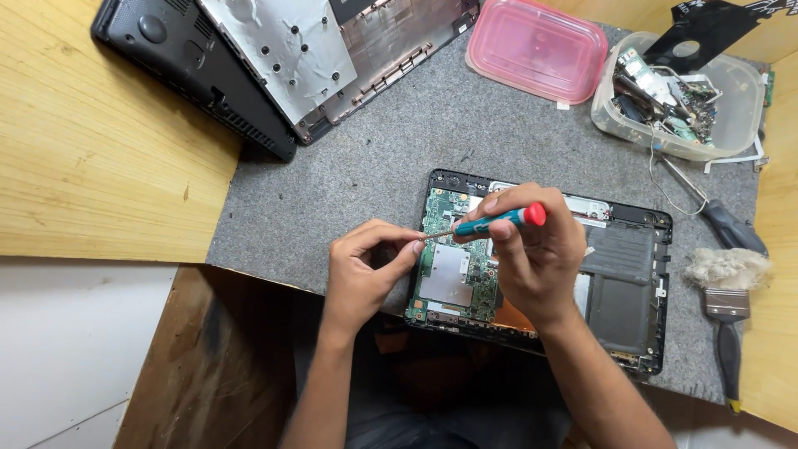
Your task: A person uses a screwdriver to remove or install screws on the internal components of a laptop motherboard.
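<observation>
The wooden worktop [91,158] carries a grey felt mat [391,158], and everything sits around the opened tablet [544,270] lying near the mat's front edge. Well behind the tablet to the left lies a black laptop shell [249,66] with its silver inner plate up. Behind the tablet to the right sit a pink lidded box [537,48] and, beside it, a clear tub [731,125] heaped with small parts and wires. Right of the tablet lies a brush [726,287] with pale bristles. Inside the tablet, a green circuit board [453,274] fills the left part and a dark flat battery [619,283] the right. The right hand [532,254] is closed around a teal screwdriver [492,222] with a red cap, held over the board. The left hand [366,270] pinches narrowly at the screwdriver's tip, just at the tablet's left edge
</observation>
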